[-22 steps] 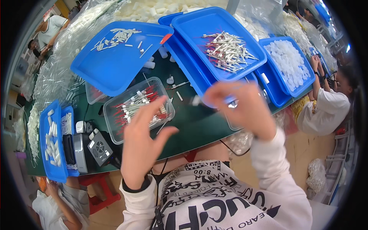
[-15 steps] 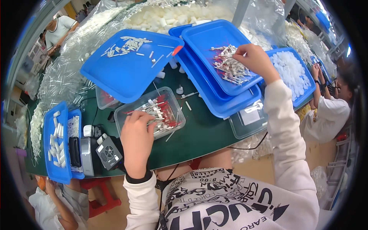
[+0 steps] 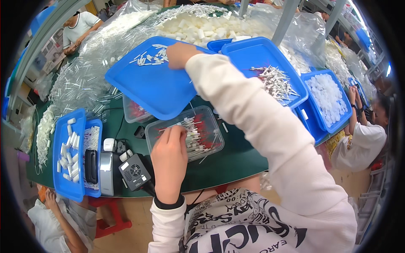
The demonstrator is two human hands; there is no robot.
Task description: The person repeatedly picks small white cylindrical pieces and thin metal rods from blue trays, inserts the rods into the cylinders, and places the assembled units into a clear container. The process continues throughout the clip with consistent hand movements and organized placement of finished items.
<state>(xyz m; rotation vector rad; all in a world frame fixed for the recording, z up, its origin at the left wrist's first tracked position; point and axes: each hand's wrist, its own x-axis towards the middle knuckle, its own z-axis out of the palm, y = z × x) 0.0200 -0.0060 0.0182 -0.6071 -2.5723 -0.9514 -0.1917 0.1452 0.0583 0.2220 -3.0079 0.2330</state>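
Note:
My left hand [image 3: 171, 156] is over a clear plastic box [image 3: 150, 137] of thin white sticks with red ends [image 3: 198, 135]. Its fingers are pinched together, and a thin stick [image 3: 165, 128] juts out from them. My right hand [image 3: 181, 55] reaches across to the upper part of a tilted blue tray [image 3: 152, 95]. Its fingers curl down beside a small heap of short white tubes [image 3: 152, 59]; the fingertips are mostly hidden, so what they hold cannot be made out.
Another blue tray [image 3: 249, 52] at right bears a pile of red-and-white sticks [image 3: 276, 84]. Beyond it stands a tray of translucent white caps [image 3: 325, 97]. At left are a tray of white cylinders [image 3: 69, 156] and a small black device [image 3: 135, 170]. Clear tubes [image 3: 90, 63] heap at the back.
My right hand has left the stick pile on the right tray and swung left to the white tubes on the other tray. My left hand stays over the clear box. The view has shifted slightly.

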